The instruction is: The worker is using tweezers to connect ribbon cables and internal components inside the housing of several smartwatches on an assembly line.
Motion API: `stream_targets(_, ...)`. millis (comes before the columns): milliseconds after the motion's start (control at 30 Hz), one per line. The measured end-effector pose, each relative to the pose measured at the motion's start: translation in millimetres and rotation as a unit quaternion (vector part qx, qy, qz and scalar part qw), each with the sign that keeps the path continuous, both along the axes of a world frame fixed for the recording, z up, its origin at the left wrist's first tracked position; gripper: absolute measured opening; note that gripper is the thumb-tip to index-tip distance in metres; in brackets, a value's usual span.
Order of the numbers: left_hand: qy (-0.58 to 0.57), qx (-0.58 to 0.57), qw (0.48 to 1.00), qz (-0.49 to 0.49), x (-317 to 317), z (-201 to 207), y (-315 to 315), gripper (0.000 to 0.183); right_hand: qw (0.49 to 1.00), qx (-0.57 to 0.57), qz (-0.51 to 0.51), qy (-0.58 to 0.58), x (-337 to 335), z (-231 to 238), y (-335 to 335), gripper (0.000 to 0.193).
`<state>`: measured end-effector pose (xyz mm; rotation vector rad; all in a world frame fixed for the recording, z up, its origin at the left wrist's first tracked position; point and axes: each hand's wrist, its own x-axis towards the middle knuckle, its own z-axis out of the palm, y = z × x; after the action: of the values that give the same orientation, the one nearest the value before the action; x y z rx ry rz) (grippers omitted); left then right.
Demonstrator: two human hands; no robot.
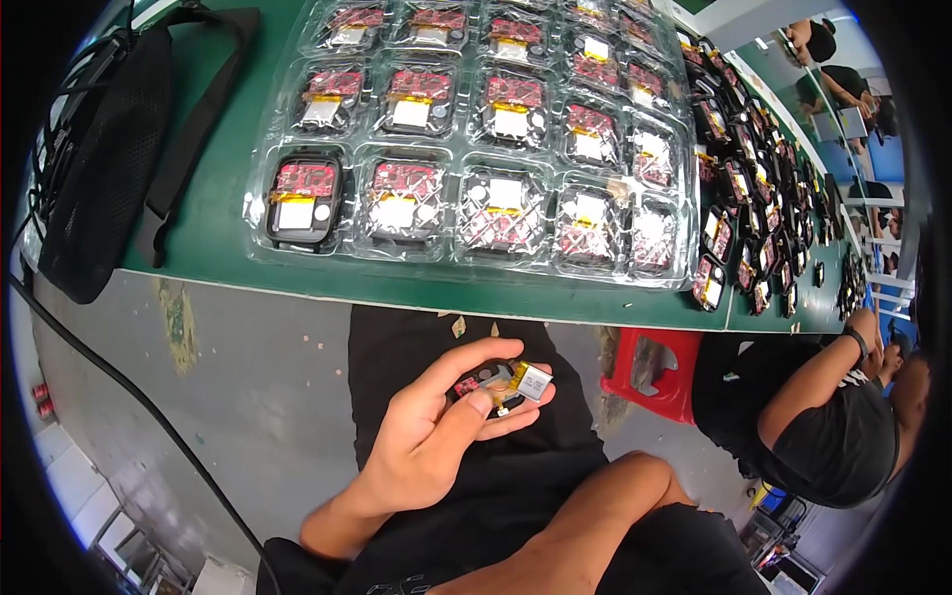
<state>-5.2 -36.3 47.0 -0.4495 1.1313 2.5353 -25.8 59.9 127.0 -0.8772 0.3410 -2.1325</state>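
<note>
My left hand (pixel 421 436) is closed around a small open black device housing (pixel 486 379), held above my lap. Inside the housing a bit of red circuit board shows, along with thin wires. A silver battery pack (pixel 535 382) with yellow tape along one edge sticks out at the housing's right side, near my fingertips. My thumb presses on the housing's near edge, beside a tiny white connector (pixel 503 411). My right forearm (pixel 585 526) crosses the lower edge, bent back toward my body; the right hand itself lies outside the picture.
A clear plastic tray (pixel 253 213) of similar devices covers the green table (pixel 416 288). Many loose devices (pixel 759 198) lie heaped to its right. A black mesh bag (pixel 104 169) with a strap lies at left. A black cable (pixel 149 407) hangs down. A person (pixel 843 426) sits at right near a red stool (pixel 654 377).
</note>
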Motion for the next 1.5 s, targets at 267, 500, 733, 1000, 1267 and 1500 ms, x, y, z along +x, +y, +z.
stream_targets(267, 0.085, 0.007, 0.994, -0.061, 3, -6, -2, 0.043, 0.977, 0.137, 0.023, 0.162, 10, -20, 6, 0.023)
stream_targets(500, 0.064, 0.011, 0.997, -0.044, 3, -5, -1, 0.045, 0.972, 0.153, 0.045, 0.173, 9, -32, 4, 0.028)
stream_targets(733, 0.059, 0.019, 0.997, -0.046, 1, -4, -1, 0.044, 0.967, 0.166, 0.056, 0.183, 11, -37, 3, 0.026)
stream_targets(1000, 0.049, 0.007, 0.998, -0.036, 2, -5, -5, 0.041, 0.966, 0.214, 0.009, 0.147, 10, -33, 9, 0.011)
stream_targets(1267, 0.042, -0.009, 0.998, -0.046, 6, -11, -5, 0.044, 0.758, 0.392, -0.341, 0.395, -41, -19, 60, 0.081)
stream_targets(1500, 0.060, -0.046, 0.996, -0.044, 8, -17, -7, 0.035, 0.776, 0.431, -0.350, 0.301, -59, -33, 98, 0.082)
